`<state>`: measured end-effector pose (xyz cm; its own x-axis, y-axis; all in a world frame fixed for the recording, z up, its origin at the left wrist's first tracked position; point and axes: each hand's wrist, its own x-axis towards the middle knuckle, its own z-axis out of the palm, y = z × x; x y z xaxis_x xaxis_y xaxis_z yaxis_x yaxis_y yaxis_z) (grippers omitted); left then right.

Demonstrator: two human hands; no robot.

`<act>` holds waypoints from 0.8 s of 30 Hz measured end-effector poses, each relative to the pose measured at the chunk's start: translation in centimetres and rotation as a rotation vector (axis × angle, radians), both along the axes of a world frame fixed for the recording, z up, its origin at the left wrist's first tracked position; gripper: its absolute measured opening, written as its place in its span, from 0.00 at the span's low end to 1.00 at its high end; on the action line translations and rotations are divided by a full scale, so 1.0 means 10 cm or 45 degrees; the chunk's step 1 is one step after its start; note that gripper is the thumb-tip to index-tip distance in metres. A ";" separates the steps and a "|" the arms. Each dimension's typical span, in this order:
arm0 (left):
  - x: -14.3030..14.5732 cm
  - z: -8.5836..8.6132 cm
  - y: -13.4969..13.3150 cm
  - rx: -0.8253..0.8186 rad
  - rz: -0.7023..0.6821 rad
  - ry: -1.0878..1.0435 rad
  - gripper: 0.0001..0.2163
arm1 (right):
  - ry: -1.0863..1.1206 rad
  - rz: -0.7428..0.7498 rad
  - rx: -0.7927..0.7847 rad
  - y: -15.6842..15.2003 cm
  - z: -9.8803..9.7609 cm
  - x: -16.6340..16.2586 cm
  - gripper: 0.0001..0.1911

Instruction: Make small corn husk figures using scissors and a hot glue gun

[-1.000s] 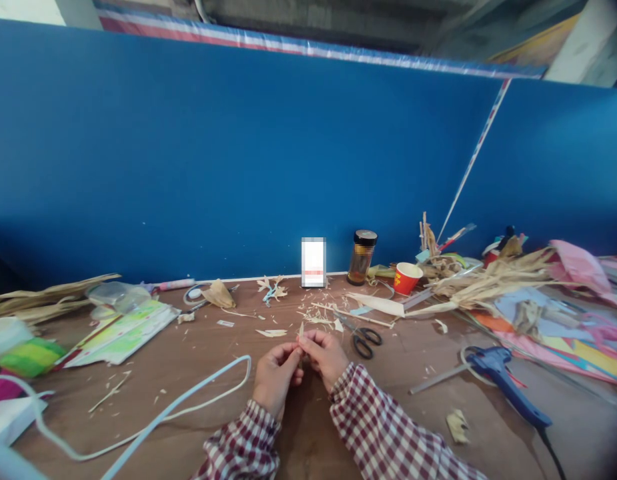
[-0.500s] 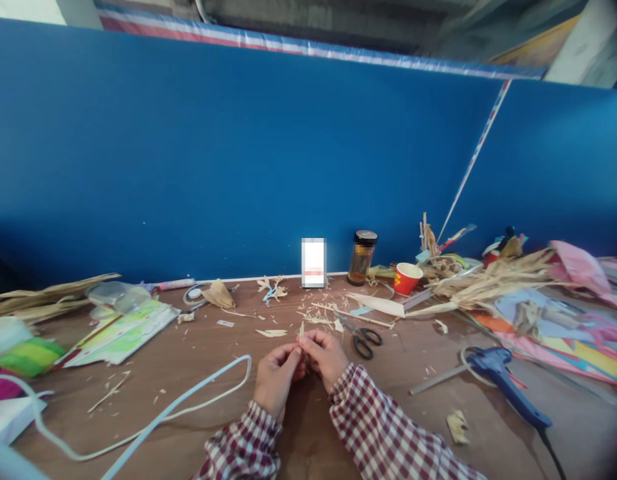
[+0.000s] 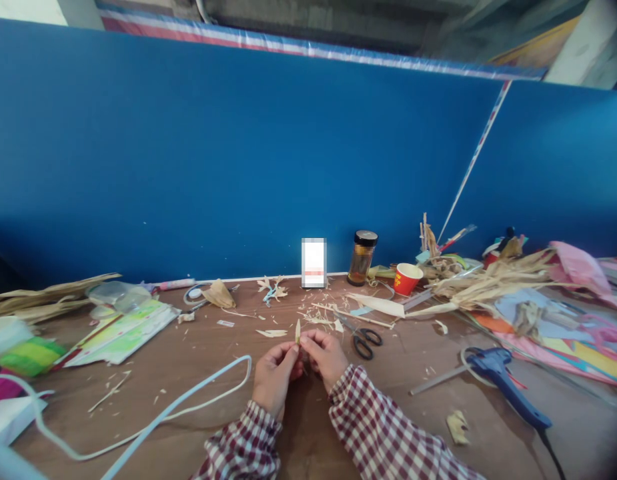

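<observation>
Between the fingertips of my two hands stands a small pointed piece of pale dried husk point(image 3: 297, 330), its tip upward. My left hand point(image 3: 275, 377) pinches it low from the left, and my right hand point(image 3: 327, 357) grips it from the right; its lower end is hidden by the fingers. Just beyond my hands lie more pale pointed husk pieces point(image 3: 272, 333) and a scatter of thin offcuts point(image 3: 321, 321). Black-handled scissors point(image 3: 367, 341) rest on the table right of my right hand, their blades partly under scraps.
A blue glue gun point(image 3: 508, 387) lies at right, near a red paper cup point(image 3: 407, 280) and a dark-lidded jar point(image 3: 362, 259). Dried husks point(image 3: 498, 283) and coloured paper pile at far right. A pale cable point(image 3: 173, 407) loops at left. A blue partition point(image 3: 238, 153) closes the back.
The husk piece has turned slightly in my fingertips, and more of its pointed face shows above them. Both hands stay almost in the same place.
</observation>
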<state>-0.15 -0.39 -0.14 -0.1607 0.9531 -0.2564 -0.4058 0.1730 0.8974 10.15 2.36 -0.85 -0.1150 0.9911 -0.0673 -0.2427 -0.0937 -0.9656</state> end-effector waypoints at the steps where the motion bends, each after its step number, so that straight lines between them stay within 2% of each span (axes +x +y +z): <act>1: 0.00 0.00 0.00 0.001 0.001 0.001 0.14 | -0.003 -0.001 0.010 0.00 0.00 0.00 0.16; 12: 0.01 0.03 -0.02 0.029 -0.013 0.154 0.16 | -0.016 0.026 0.027 0.00 0.00 0.01 0.15; 18: 0.03 0.07 -0.03 0.031 -0.001 0.140 0.16 | 0.040 0.022 -0.020 0.00 0.00 0.00 0.16; 24: 0.00 0.00 -0.01 0.048 -0.055 0.131 0.16 | 0.101 0.023 -0.088 0.01 0.01 0.00 0.17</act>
<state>-0.10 -0.49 -0.14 -0.1433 0.9683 -0.2048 -0.3038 0.1539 0.9402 10.13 2.41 -0.72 -0.1408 0.9821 -0.1252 -0.3160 -0.1644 -0.9344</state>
